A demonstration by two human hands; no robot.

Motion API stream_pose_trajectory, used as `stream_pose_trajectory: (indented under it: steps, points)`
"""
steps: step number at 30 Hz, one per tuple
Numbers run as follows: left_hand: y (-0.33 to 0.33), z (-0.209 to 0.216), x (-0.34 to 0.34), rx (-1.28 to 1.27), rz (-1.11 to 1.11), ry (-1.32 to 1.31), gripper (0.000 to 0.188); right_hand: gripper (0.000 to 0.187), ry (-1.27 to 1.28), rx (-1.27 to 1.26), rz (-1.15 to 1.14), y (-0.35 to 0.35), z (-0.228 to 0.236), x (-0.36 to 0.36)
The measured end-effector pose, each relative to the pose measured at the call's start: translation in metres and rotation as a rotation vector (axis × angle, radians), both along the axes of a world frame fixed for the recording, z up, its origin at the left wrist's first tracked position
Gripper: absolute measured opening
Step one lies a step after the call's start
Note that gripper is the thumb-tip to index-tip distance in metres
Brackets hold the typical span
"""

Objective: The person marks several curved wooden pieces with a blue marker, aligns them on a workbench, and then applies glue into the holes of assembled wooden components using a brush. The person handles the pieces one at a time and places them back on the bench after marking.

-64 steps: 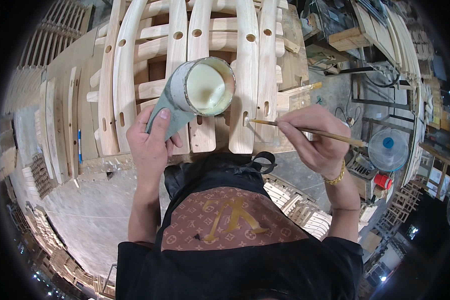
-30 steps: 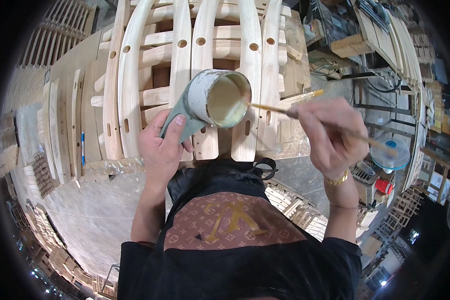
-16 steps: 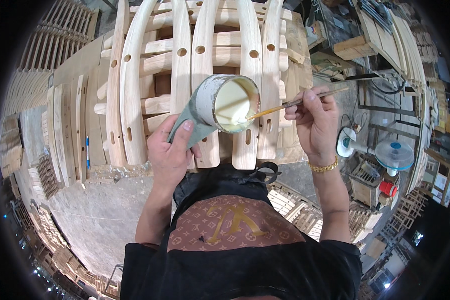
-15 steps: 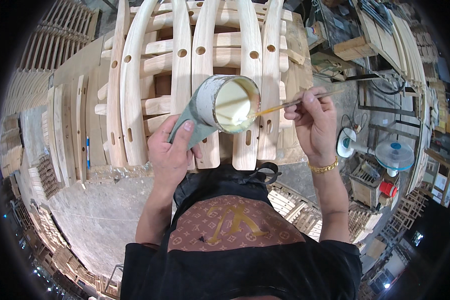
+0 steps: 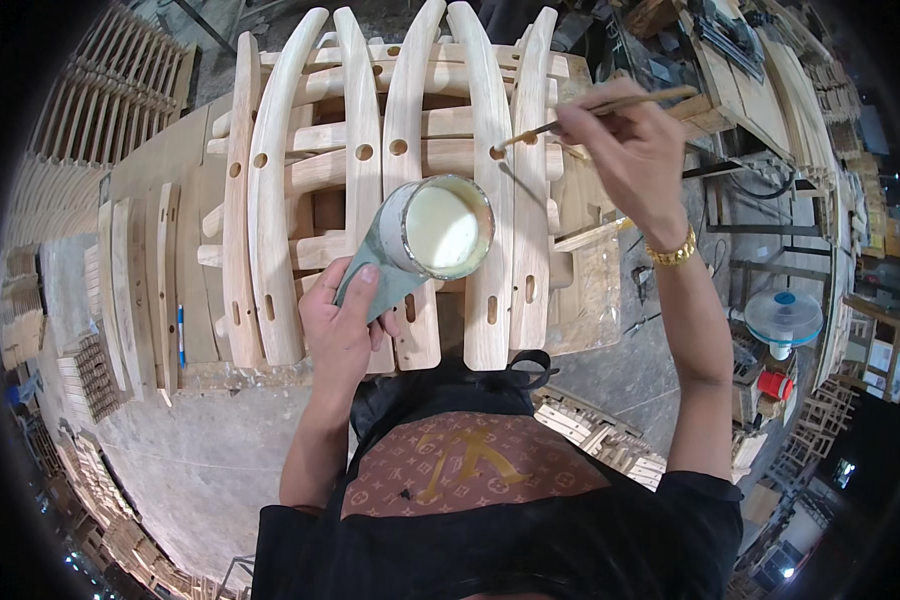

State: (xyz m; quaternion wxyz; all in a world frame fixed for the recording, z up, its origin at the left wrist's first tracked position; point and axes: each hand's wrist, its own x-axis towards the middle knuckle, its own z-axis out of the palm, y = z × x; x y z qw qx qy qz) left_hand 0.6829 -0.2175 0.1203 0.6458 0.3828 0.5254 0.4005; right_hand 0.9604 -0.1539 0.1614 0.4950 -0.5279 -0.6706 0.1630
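My left hand [image 5: 345, 310] grips the flat grey-green handle [image 5: 395, 282] of a round pot with a paint-crusted rim. Pale cream liquid [image 5: 442, 226] lies inside the pot, which is held above the curved wooden pieces. In my right hand [image 5: 635, 155] is a thin brush [image 5: 638, 98], pinched between the fingers. Its tip is at the round hole near the middle of a curved wooden piece [image 5: 488, 230], second from the right. Several similar curved pieces, such as the one at the left [image 5: 275, 220], lie lengthwise with round holes and slots.
Crosswise wooden parts [image 5: 320, 175] support the curved pieces. On the board to the left lie long slats [image 5: 167, 290] and a blue pen [image 5: 181, 335]. A fan [image 5: 782, 318] and a red container [image 5: 773, 386] stand at the right. Stacked wood racks [image 5: 120, 90] rise at the far left.
My right hand has carried the brush from the pot's mouth up and away to a hole in a curved piece. The pot has shifted slightly down and left.
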Motion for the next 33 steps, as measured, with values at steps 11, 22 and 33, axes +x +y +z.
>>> stream_pose_trajectory:
  steps: [11,22,33]
  points:
    - [-0.004,0.002,-0.005,0.04,0.005,0.03,0.026,0.018,-0.412,0.082,0.24,0.021,-0.006,-0.011]
    - [0.001,0.005,0.0,0.05,-0.004,0.06,0.025,0.016,-0.433,0.118,0.136,0.007,0.001,-0.012]
    - [0.001,0.008,0.008,0.111,0.001,0.058,0.026,0.012,0.539,-0.379,0.115,-0.044,0.006,-0.019]
